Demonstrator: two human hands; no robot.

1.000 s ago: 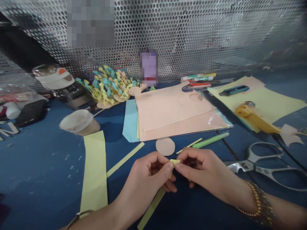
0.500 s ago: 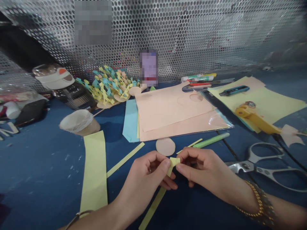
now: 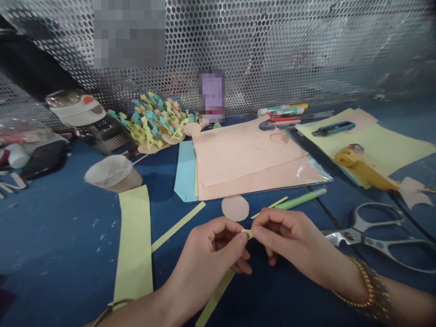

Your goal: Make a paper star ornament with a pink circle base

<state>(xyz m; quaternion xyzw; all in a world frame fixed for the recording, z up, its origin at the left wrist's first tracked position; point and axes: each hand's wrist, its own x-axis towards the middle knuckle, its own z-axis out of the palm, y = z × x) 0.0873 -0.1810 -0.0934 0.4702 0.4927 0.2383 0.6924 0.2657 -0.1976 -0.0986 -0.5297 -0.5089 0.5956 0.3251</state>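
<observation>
Between my two hands is a narrow yellow paper strip [image 3: 218, 293], its folded upper end pinched at the fingertips and its long tail hanging down to the lower edge of the view. My left hand [image 3: 216, 247] grips the fold between thumb and forefinger. From the other side, my right hand [image 3: 284, 234] pinches the same small end. Fingers cover most of the fold. Just beyond my hands lies a pale pink paper disc [image 3: 235, 208]. Another thin yellow strip [image 3: 179, 227] rests to the left, its lower end against a wide yellow paper piece [image 3: 134, 245].
Grey scissors [image 3: 354, 236] lie right of my hands, near a green pen [image 3: 301, 199]. Pink sheets [image 3: 245, 152] are behind. A yellow tool [image 3: 364, 168] and blue cutter [image 3: 334, 129] sit at right. At left stand a paper cup [image 3: 114, 175], a bottle [image 3: 91, 122] and folded paper pieces [image 3: 156, 120].
The folded end of the yellow strip shows less now, pressed flatter between the fingertips. My left thumb has shifted slightly to the right, closer to my right hand.
</observation>
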